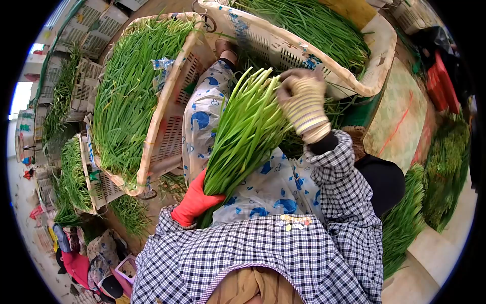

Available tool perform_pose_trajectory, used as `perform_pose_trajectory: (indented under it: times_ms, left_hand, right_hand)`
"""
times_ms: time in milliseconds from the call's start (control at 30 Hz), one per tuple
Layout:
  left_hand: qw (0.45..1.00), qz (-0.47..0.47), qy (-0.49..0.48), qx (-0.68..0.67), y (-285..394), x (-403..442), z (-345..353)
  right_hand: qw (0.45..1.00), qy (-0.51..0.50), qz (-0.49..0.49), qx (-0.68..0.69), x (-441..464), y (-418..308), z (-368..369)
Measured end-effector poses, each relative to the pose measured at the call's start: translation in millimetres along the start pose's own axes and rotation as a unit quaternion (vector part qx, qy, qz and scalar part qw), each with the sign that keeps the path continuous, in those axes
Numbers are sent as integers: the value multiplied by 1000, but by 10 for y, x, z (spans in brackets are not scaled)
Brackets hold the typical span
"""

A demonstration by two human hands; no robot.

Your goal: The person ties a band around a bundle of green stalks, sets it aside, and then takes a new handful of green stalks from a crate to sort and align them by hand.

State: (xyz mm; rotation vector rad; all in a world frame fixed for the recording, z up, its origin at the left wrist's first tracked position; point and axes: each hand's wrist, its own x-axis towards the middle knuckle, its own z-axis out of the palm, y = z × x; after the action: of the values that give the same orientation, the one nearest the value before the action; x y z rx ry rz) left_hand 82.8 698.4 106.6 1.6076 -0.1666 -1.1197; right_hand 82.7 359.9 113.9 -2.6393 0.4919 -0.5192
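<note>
- Inside the curl of the left hand (196, 198), in a red glove, sits the lower part of a loose bunch (248, 129) of long green stalks; those fingers are closed firmly round it.
- At the bunch's pale upper ends, the right hand (304, 99), in a striped knit glove, has its fingers bent inward; I cannot tell whether they pinch a stalk.
- Along the bunch no tie can be seen, and its pale ends stand unevenly, so it looks gathered but unfinished.
- Under the bunch lies the lap, covered by a clear plastic apron (283, 202) with blue prints; no desk carries the work.
- Just beyond stand the left crate (169, 109) and the upper crate (263, 43), both heaped with similar stalks, so plenty seems left.
- Off to the right, a green heap (405, 220) lies near a darker heap (445, 167); whether these are sorted is unclear.
- Farther out, stacked crates (91, 25) line the left side of the room, a bright opening (20, 99) shows beyond, and another person (76, 266) in pink is at lower left.
</note>
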Motion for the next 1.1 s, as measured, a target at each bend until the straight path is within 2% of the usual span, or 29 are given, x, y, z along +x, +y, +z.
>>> perform_pose_trajectory:
  times_ms: [33, 67, 100, 133, 167, 200, 233, 300, 367, 467, 500, 567, 600, 700, 733, 767, 800, 833, 900, 967, 1033, 1067, 1100]
  left_hand:
    - [1000, -1, -9, -3, 7, -3, -2]
    - [1000, -2, -18, -5, 20, -4, -2]
    - [1000, -1, -17, -5, 31, -2, 3]
    - [1000, -1, -20, -14, 36, -7, 12]
    - [999, -3, -22, -22, 38, -19, 21]
    - [999, -3, -21, -24, 47, -27, 30]
    - [1000, 5, -16, -20, 54, -28, 41]
    - [1000, 13, -11, -21, 29, -23, 56]
    - [999, 27, -19, 5, -17, -4, 47]
    - [998, 40, -7, 57, 4, -2, 62]
    - [998, 38, -8, 58, 10, -11, 67]
    - [999, 32, -1, 17, 23, -19, 74]
    - [999, 32, -3, 18, 9, -17, 67]
    - [999, 35, -1, 13, -28, -13, 50]
    - [999, 42, -1, 28, -25, -11, 58]
    - [998, 50, 0, 42, -24, -8, 78]
    - [998, 52, -2, 41, -9, -8, 96]
    - [997, 55, 1, 53, 12, -10, 110]
    - [996, 53, 3, 66, -25, -32, 143]
    - [993, 94, 8, 74, -92, -19, 148]
    - [989, 112, 13, 101, -92, -27, 179]
    - [984, 127, 19, 122, -96, -29, 196]
    - [984, 128, 20, 121, -95, -30, 211]
  right_hand:
    - [999, 12, 7, 40, 88, 163, -81]
    - [974, 89, 54, 201, 187, 295, -176]
    - [915, 162, 98, 355, 256, 427, -317]
    - [963, 210, 11, 171, 269, 584, -572]
    - [955, 241, 15, 175, 278, 707, -791]
    - [923, 263, 33, 277, 260, 802, -1029]
    - [838, 285, 52, 462, 242, 876, -1294]
    - [733, 306, 44, 606, 124, 1003, -1827]
    - [697, 280, 24, 659, -39, 1088, -2216]
    - [673, 196, 14, 713, -306, 1246, -2481]
    - [625, 219, -9, 749, -368, 1240, -2498]
    - [573, 244, -32, 781, -422, 1252, -2495]
    - [585, 211, -19, 783, -422, 1267, -2486]
    - [722, 265, 86, 634, -377, 793, -1899]
    - [907, 111, 39, 405, -383, 581, -1667]
    - [937, -147, 192, 252, -351, 617, -1369]
    - [994, -95, -49, -26, -403, 649, -1030]
    - [998, -42, -52, 17, -391, 490, -877]
    - [955, 17, 29, 294, -364, 253, -599]
    - [989, 17, -42, 140, -290, 183, -363]
    - [997, -74, -15, -27, -232, 68, -152]
    - [989, -102, 37, 98, -240, 136, 67]
    - [953, -128, 78, 262, -238, 208, 209]
